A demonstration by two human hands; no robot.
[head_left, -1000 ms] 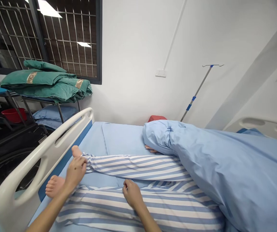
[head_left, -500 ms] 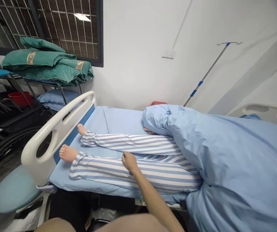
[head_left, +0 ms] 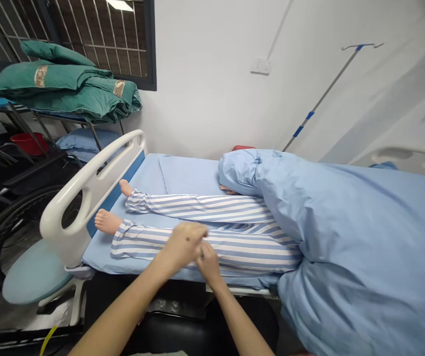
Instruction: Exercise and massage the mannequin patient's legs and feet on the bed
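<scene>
My left hand [head_left: 187, 243] and my right hand [head_left: 209, 262] meet in front of me, above the near leg of a figure lying on the bed. The left fingers are curled and somewhat blurred. My right hand is closed, its fingers touching or nearly touching the left ones; anything small between them cannot be made out. Beneath them are blue-and-white striped trousers [head_left: 249, 249] on the figure's straight legs. Its bare feet, the near foot [head_left: 107, 221] and far foot [head_left: 125, 188], point toward the footboard. A light blue quilt [head_left: 346, 222] covers the upper body.
The bed's white footboard [head_left: 62, 207] stands at left, with a wheelchair wheel [head_left: 12, 232] beyond it. Folded green blankets [head_left: 67, 89] lie on a rack by the barred window. An IV pole [head_left: 323, 94] rises behind the bed. A light blue oval board [head_left: 36, 274] sits below the footboard.
My left forearm and hand have come up from the lower edge to my right hand. The right hand has shifted slightly nearer to me. The view has tilted down a little.
</scene>
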